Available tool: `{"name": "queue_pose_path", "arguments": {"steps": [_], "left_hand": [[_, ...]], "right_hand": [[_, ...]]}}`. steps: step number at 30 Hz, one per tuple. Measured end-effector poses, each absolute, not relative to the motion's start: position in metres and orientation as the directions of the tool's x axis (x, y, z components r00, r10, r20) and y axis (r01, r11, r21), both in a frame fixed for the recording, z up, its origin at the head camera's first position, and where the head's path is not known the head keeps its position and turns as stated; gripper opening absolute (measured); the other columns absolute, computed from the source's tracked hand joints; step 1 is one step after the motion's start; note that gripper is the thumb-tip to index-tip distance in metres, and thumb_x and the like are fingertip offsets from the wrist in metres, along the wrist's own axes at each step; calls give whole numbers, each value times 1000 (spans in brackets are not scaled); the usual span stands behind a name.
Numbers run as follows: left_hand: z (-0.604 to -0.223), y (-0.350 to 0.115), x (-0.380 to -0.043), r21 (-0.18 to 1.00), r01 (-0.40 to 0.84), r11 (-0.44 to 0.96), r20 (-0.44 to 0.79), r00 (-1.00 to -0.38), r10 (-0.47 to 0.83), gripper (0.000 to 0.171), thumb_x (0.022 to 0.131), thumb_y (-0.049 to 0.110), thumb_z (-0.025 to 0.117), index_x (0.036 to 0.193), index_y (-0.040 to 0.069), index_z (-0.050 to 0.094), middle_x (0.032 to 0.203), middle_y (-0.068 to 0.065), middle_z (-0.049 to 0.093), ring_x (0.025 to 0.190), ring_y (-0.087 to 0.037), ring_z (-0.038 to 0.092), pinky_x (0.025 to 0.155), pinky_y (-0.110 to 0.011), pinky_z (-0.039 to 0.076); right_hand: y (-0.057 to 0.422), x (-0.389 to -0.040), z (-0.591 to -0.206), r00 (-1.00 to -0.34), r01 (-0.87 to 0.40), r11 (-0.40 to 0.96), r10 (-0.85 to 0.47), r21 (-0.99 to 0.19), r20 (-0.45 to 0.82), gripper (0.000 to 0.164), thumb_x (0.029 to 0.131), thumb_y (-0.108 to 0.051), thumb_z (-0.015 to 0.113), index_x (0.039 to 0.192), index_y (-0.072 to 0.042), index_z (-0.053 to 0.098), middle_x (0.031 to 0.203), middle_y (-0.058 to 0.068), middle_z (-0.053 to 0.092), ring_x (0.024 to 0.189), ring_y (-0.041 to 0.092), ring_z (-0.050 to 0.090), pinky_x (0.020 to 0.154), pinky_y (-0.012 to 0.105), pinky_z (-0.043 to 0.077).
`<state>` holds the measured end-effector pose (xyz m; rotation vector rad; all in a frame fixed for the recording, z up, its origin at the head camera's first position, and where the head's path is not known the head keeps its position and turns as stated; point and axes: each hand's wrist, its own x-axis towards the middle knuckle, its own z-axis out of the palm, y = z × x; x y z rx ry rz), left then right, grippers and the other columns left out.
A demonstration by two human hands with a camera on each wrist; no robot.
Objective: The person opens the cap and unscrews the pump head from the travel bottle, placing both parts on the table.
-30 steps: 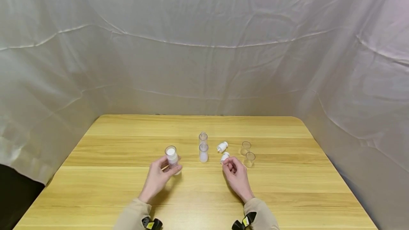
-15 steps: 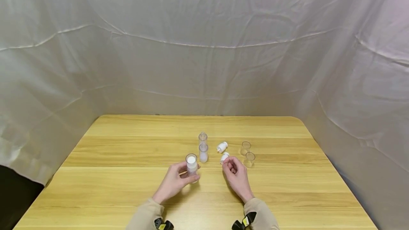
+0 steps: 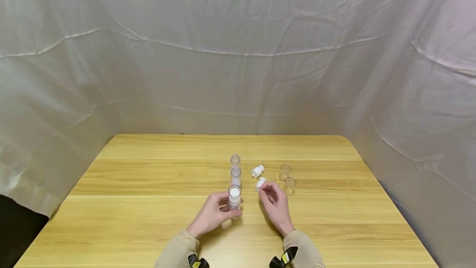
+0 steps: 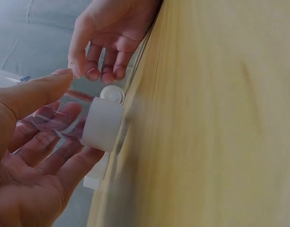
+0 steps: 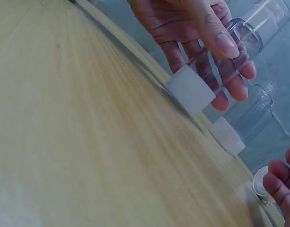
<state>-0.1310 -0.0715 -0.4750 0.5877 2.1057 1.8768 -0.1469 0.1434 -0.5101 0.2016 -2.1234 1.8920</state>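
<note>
My left hand (image 3: 213, 215) grips a clear pump bottle (image 3: 234, 202) around its body, its white base (image 4: 102, 125) just above the table. A clear cap covers the white pump on top. Behind it in the head view, two clear bottles (image 3: 236, 175) without pumps stand in line. My right hand (image 3: 277, 208) has loosely curled fingers, fingertips close over the nearer white pump head (image 3: 261, 183) and holding nothing. A second white pump head (image 3: 258, 171) lies on its side just beyond. In the right wrist view, one standing bottle's white base (image 5: 227, 136) shows.
Two clear caps (image 3: 289, 186) stand on the wooden table (image 3: 334, 218) to the right of the pump heads. Grey fabric (image 3: 238, 86) hangs behind the table and along both sides.
My left hand has carried the pump bottle rightward and nearer to me, into line in front of the two standing bottles. The right hand has stayed beside the nearer pump head.
</note>
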Motion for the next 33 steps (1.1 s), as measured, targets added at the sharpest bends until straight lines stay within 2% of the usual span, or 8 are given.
{"name": "queue_pose_path", "arguments": {"steps": [11,20,26,29,33], "left_hand": [[-476,-71,-131,983,137,122,64,-881,469,43,84,0,75,123,-12,60,122,-32,66,116,-45,66,101,-33,57],[-475,-71,-130,982,139,126,64,-879,473,42,84,0,75,123,-11,61,121,-31,66,116,-44,66,102,-35,57],[-477,-70,-131,982,142,124,67,-877,476,42,85,1,75,122,-11,62,119,-31,68,115,-43,67,101,-34,58],[-479,-70,-131,982,144,123,69,-877,476,41,85,1,75,122,-11,62,119,-31,68,115,-44,66,101,-34,58],[-477,-71,-131,979,154,133,74,-879,471,41,85,2,76,122,-11,62,120,-30,67,115,-43,66,102,-36,57]], "right_hand": [[145,-146,-508,-910,-415,-3,-10,-910,415,15,94,8,60,107,15,58,102,35,61,91,6,66,80,25,63],[144,-145,-500,-827,-546,-82,-106,-834,552,22,92,13,58,113,17,55,106,24,65,102,7,67,91,23,61],[138,-141,-489,-795,-567,-110,-188,-816,577,32,92,13,57,123,18,51,116,33,59,114,9,65,102,25,57],[135,-139,-484,-768,-584,-138,-228,-800,599,37,92,14,56,127,20,47,122,28,60,119,11,63,104,29,56],[131,-134,-475,-743,-591,-142,-287,-794,605,45,90,15,58,133,16,46,129,28,58,124,13,60,108,32,54]]}}
